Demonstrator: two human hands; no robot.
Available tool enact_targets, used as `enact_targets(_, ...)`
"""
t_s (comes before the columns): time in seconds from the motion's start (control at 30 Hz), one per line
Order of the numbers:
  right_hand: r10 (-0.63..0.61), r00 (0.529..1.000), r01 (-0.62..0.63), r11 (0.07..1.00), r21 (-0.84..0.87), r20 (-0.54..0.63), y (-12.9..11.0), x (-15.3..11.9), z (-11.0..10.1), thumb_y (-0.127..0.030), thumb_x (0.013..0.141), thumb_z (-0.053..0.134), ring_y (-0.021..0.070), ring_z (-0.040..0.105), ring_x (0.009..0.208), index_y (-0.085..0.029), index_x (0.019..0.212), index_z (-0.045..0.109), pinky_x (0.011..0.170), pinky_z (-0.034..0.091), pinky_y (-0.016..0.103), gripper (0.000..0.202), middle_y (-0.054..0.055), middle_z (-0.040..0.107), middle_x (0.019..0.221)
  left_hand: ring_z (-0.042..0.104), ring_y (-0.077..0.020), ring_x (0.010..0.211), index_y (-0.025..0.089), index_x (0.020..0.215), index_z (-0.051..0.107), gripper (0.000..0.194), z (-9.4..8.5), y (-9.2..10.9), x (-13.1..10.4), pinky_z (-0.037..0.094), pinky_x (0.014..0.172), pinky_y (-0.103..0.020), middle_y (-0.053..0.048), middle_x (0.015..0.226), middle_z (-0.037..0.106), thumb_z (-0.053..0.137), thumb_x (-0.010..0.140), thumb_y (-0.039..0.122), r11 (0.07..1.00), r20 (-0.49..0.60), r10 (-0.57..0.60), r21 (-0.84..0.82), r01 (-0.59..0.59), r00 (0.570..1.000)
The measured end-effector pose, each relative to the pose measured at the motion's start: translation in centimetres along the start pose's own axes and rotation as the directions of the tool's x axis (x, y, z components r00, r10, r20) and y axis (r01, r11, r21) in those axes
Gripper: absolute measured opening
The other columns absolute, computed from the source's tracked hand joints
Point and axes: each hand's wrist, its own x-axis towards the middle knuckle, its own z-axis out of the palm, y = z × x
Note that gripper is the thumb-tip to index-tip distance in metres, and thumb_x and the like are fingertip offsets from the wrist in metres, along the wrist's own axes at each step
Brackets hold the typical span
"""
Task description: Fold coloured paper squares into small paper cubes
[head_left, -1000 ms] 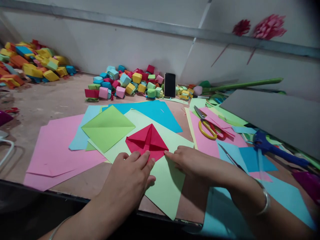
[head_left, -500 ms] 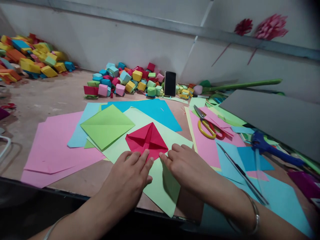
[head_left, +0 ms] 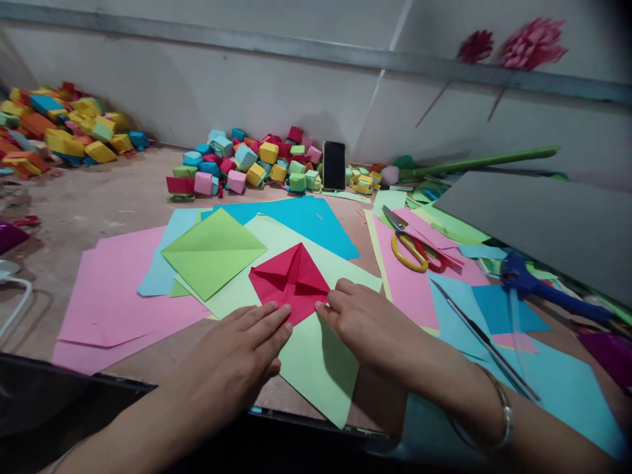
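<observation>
A folded red paper (head_left: 289,280) lies on a pale green sheet (head_left: 318,368), with creased flaps meeting near its middle. My left hand (head_left: 241,352) rests with outstretched fingers, its fingertips on the lower left edge of the red paper. At the right corner of that paper, my right hand (head_left: 365,316) has its fingers curled in, thumb and forefinger pinching the edge. A lime green square (head_left: 214,253) with a crease across it lies just to the left.
Pink sheets (head_left: 123,296) are on the left, a blue sheet (head_left: 291,214) behind. Scissors (head_left: 412,250), slim metal blades (head_left: 484,339) and a blue-handled tool (head_left: 548,289) lie right. Folded paper cubes (head_left: 247,158) and a phone (head_left: 334,166) stand along the wall.
My left hand has slid slightly down and left on the red paper, its fingers now closer together. My right hand stays at the right corner. The view has shifted a little.
</observation>
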Motion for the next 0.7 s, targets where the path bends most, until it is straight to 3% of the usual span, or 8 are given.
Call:
enact_targets(0.1,-0.03,0.985,0.038,0.999,0.039,-0.172,0.8,0.3,0.4,-0.016,0.086,0.059,0.0193,0.047,0.078,-0.015,0.072,0.062,0.062,0.027,0.031,0.014,0.007,0.062,0.077,0.059,-0.0259,0.112,0.017,0.114,0.062,0.027,-0.4,0.2,0.6,0.047,0.091,-0.044,-0.011,0.127,0.063,0.045,0.093,0.019,0.995,-0.035,-0.037,-0.098,0.034,0.999)
enact_targets(0.17,-0.029,0.968,0.044,0.998,0.055,-0.249,1.3,0.4,0.7,-0.019,0.087,0.058,0.0205,0.049,0.084,-0.015,0.083,0.064,0.066,0.031,0.032,0.008,0.01,0.064,0.09,0.061,-0.0248,0.1,0.018,0.097,0.064,0.018,-0.5,0.3,1.2,0.049,0.083,-0.042,-0.01,0.113,0.067,0.048,0.092,0.021,0.981,-0.051,-0.103,-0.168,0.093,0.993)
enact_targets(0.3,-0.141,0.957,0.145,0.989,-0.004,-0.252,1.6,0.6,1.6,-0.012,0.092,0.048,0.0191,0.054,0.084,-0.011,0.104,0.061,0.07,0.033,0.033,0.018,0.011,0.066,0.092,0.056,-0.0228,0.084,0.018,0.088,0.059,0.009,-0.4,0.3,1.9,0.046,0.072,-0.038,-0.008,0.094,0.063,0.052,0.09,0.023,0.952,-0.01,-0.235,-0.202,0.228,0.972)
enact_targets(0.43,-0.245,0.929,0.212,0.967,-0.144,-0.279,1.1,0.6,2.2,-0.006,0.092,0.043,0.0171,0.054,0.073,-0.011,0.087,0.063,0.072,0.032,0.035,0.021,0.008,0.065,0.076,0.052,-0.0229,0.082,0.017,0.092,0.059,0.009,-0.1,0.3,2.3,0.044,0.072,-0.039,-0.007,0.091,0.059,0.052,0.09,0.024,0.951,0.024,-0.265,-0.161,0.265,0.964)
enact_targets(0.57,-0.223,0.911,0.186,0.973,-0.137,-0.346,0.6,0.9,2.1,-0.006,0.091,0.039,0.0155,0.048,0.063,-0.014,0.073,0.058,0.066,0.031,0.033,0.027,0.005,0.061,0.068,0.049,-0.0221,0.082,0.015,0.087,0.058,0.017,0.0,0.3,2.3,0.042,0.073,-0.038,-0.009,0.092,0.057,0.042,0.09,0.011,0.968,0.005,-0.222,-0.116,0.221,0.975)
enact_targets(0.7,-0.088,0.931,0.124,0.989,0.081,-0.356,0.7,1.2,2.2,-0.014,0.093,0.04,0.0162,0.05,0.064,-0.014,0.078,0.06,0.06,0.032,0.03,0.025,0.006,0.063,0.072,0.048,-0.0214,0.076,0.016,0.081,0.053,0.018,0.0,0.4,2.2,0.04,0.067,-0.037,-0.007,0.082,0.056,0.039,0.085,0.005,0.96,-0.03,-0.267,-0.089,0.264,0.963)
